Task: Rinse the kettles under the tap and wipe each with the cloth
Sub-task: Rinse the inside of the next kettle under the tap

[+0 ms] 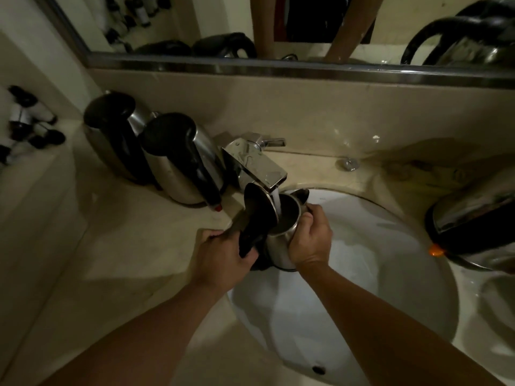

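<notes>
A steel kettle [280, 247] with a black handle and its black lid flipped open sits under the chrome tap [255, 165], over the white sink [390, 274]. Water runs from the spout into the kettle's mouth. My left hand [220, 254] grips the black handle on the kettle's left. My right hand [309, 235] wraps round the steel body on the right. Two more steel kettles [184, 160] stand side by side on the counter left of the tap. Another kettle [473, 232] lies on its side at the right of the sink. No cloth is visible.
A mirror [278, 23] runs along the back wall above the beige counter [125, 260]. Small dark-capped bottles [30, 121] lie at the far left. A chrome knob [348, 163] sits behind the sink.
</notes>
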